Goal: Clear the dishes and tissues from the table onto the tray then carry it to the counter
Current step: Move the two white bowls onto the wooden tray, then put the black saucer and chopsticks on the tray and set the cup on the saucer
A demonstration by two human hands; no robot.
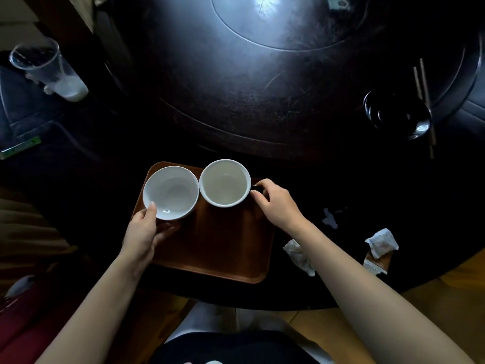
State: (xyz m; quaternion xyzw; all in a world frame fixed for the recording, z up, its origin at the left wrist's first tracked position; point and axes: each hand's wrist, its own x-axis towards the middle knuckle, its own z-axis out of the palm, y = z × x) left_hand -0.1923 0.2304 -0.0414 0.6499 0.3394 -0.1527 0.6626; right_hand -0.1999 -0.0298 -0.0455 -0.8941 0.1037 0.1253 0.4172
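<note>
At the far left, a clear plastic cup [49,72] with a white residue at its bottom is seen lying tilted on a dark surface off the table. Below it a green strip [21,147] carries markings too blurred to be read.

A brown tray [217,248] is set on the near edge of the dark round table [262,88]. Over the tray's far left corner a white bowl [170,193] is gripped by the left hand [143,232], the thumb laid over the near rim and the fingers curled beneath. Whether the bowl rests on the tray cannot be told. Just beside it, rims nearly touching, a white cup [225,183] is held by its dark handle, around which the fingers of the right hand [275,203] are closed. Both vessels appear empty.

Right of the tray, a crumpled tissue [299,256] lies on the table, partly hidden by the right forearm. Farther right a second tissue [381,243] is seen beside a small brown-and-white packet [376,264]; no print on it is legible. Near the far right edge a dark bowl [396,114] is placed, with chopsticks [423,90] close beside it.
</note>
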